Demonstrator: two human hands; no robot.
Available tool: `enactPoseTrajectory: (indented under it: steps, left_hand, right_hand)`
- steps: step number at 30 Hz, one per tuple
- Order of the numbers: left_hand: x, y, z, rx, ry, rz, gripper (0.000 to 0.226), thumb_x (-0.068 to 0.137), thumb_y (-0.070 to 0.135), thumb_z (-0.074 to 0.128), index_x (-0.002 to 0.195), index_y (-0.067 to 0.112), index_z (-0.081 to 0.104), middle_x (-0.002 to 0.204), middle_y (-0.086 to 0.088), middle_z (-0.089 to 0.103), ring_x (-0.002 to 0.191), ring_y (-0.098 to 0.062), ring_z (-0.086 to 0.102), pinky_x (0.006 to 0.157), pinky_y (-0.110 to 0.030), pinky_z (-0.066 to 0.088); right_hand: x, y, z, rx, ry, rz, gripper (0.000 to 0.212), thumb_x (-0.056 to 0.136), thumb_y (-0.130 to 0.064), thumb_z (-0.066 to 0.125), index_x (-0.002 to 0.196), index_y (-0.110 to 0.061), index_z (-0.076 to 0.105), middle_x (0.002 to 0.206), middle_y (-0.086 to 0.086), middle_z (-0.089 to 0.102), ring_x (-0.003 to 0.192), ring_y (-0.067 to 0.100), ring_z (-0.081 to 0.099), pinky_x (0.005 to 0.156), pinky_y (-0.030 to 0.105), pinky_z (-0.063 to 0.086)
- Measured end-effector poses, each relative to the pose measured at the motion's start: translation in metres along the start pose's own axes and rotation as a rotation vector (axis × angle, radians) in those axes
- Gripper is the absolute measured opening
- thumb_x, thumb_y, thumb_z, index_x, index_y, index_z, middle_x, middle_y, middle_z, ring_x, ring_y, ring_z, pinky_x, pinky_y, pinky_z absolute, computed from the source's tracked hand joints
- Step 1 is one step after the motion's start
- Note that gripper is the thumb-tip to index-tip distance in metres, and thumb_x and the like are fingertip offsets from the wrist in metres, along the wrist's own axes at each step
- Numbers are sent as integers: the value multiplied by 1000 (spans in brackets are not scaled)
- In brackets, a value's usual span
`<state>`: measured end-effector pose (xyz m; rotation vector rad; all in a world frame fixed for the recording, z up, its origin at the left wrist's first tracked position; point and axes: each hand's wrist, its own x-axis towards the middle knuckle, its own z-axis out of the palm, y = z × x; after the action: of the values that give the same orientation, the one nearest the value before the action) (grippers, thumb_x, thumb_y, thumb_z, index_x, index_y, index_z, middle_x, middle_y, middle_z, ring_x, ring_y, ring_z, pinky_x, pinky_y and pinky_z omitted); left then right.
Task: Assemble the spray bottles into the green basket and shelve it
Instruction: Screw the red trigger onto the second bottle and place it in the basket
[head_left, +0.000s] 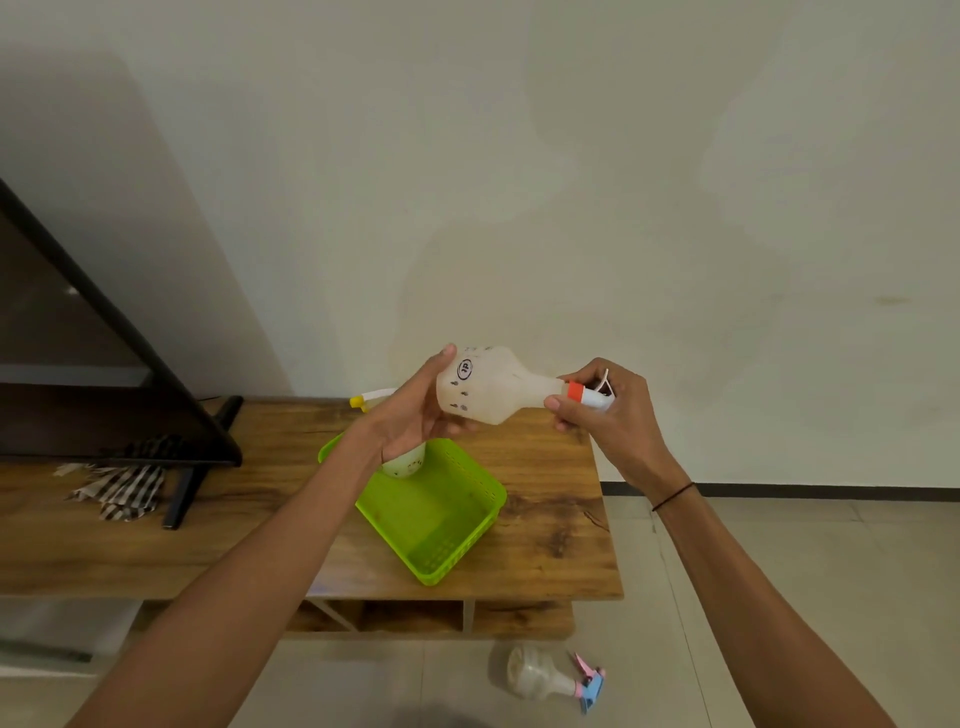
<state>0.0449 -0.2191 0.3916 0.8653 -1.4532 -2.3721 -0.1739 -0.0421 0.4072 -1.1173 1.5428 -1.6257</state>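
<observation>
I hold a white translucent spray bottle (493, 384) sideways above the wooden table (545, 519). My left hand (415, 410) grips its base. My right hand (602, 405) is closed around the spray head with the orange collar (574, 391) at the bottle's neck. Below, the green basket (441, 519) rests on the table with another white bottle (405, 462) lying in its far corner, partly hidden by my left wrist. A spray head with a yellow nozzle (363, 401) lies on the table behind my left hand.
A third bottle with a pink and blue spray head (550, 680) lies on the tiled floor in front of the table. A dark shelf frame (130, 353) stands at the left, with a striped cloth (124, 483) at its foot. Open compartments run under the tabletop.
</observation>
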Motion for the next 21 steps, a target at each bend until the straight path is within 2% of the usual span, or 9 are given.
enactPoseTrajectory:
  steps: [3, 7, 9, 13, 15, 16, 18, 19, 21]
  left_hand:
    - [2, 4, -4, 127, 81, -21, 68, 77, 78, 66, 112, 21, 79, 85, -10, 74, 51, -15, 61, 43, -19, 50]
    - [11, 7, -4, 167, 186, -174, 74, 78, 80, 63, 106, 13, 76, 84, -23, 75, 43, -18, 56, 34, -18, 41]
    - [14, 10, -6, 143, 202, -247, 69, 83, 75, 62, 106, 11, 74, 81, -26, 73, 39, -19, 57, 30, -17, 37]
    - [18, 15, -10, 156, 159, -336, 68, 86, 72, 61, 109, 8, 71, 77, -25, 72, 37, -19, 56, 29, -15, 37]
    - [18, 13, -8, 119, 150, -273, 67, 85, 71, 65, 110, 10, 74, 81, -22, 73, 46, -22, 61, 33, -18, 44]
    - [16, 11, -7, 82, 118, -209, 62, 84, 68, 69, 109, 12, 77, 87, -19, 75, 54, -24, 65, 40, -20, 50]
    - [13, 6, -8, 7, -46, -34, 43, 86, 48, 78, 120, 23, 78, 111, -13, 75, 83, -27, 72, 62, -30, 59]
    - [11, 4, -12, 9, -149, 59, 47, 86, 29, 80, 132, 28, 70, 125, -10, 70, 102, -27, 70, 73, -35, 59]
    - [10, 0, -24, 76, -328, 165, 83, 83, -3, 78, 152, 32, 48, 141, -4, 60, 124, -28, 62, 87, -38, 60]
  right_hand:
    - [-1, 2, -3, -73, -45, -30, 31, 81, -9, 93, 100, 1, 70, 83, 10, 77, 66, 30, 78, 63, 32, 65]
    - [-1, 4, -5, -188, -89, -60, 35, 79, -12, 95, 104, -5, 71, 93, 1, 77, 70, 30, 81, 68, 38, 68]
    - [1, 5, -5, -296, -118, -88, 37, 77, -20, 97, 104, -11, 72, 92, -5, 76, 74, 21, 80, 70, 31, 67]
    - [5, 6, -4, -544, -120, -199, 40, 75, -36, 96, 104, -21, 73, 92, -11, 73, 87, 8, 69, 72, 14, 52]
    - [5, 8, -4, -484, -99, -174, 39, 76, -38, 95, 102, -18, 73, 88, -7, 77, 81, 7, 75, 72, 16, 59]
    - [6, 8, -4, -396, -86, -127, 37, 78, -36, 95, 99, -14, 73, 83, -1, 79, 74, 12, 79, 69, 23, 64]
    - [8, 7, -5, -207, -62, -11, 35, 84, -34, 92, 94, -6, 72, 77, 13, 80, 64, 29, 81, 59, 32, 66]
    - [9, 7, -6, -134, -64, 40, 39, 85, -35, 90, 92, -2, 71, 75, 17, 79, 63, 33, 80, 56, 32, 64]
    - [7, 8, -7, -53, -79, 109, 48, 84, -39, 88, 92, 5, 70, 74, 22, 78, 61, 34, 79, 55, 29, 63]
